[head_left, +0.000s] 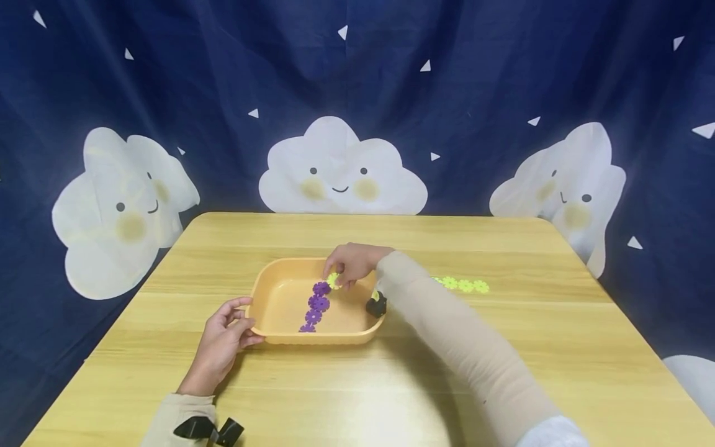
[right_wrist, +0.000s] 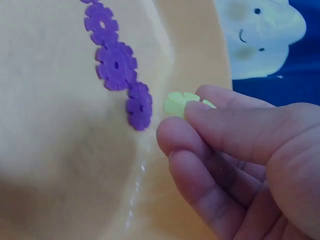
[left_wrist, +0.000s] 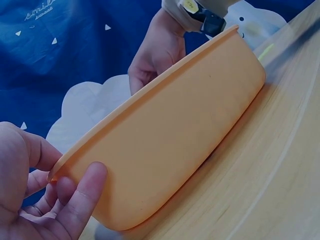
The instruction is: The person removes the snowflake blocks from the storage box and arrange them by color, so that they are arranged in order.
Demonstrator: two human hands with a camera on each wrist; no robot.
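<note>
My left hand (head_left: 220,341) grips the left end of an orange plastic basin (head_left: 318,339); the left wrist view shows thumb and fingers about its rim (left_wrist: 145,92). My right hand (head_left: 354,261) reaches over the basin's far side. Between its thumb and fingers it pinches a yellow-green flower-shaped interlocking disc (right_wrist: 175,104). Close beside that disc is the upper end of a row of several purple notched discs (head_left: 318,303), which runs down to the basin's near wall. In the right wrist view, neighbouring purple discs (right_wrist: 116,66) overlap, and a narrow gap shows before the yellow-green one.
A row of yellow-green discs (head_left: 465,285) lies on the wooden table (head_left: 558,323) right of the basin, its left end with a bit of blue partly hidden by the right sleeve (head_left: 458,341). Behind the table hangs a dark blue curtain (head_left: 223,68) with smiling clouds.
</note>
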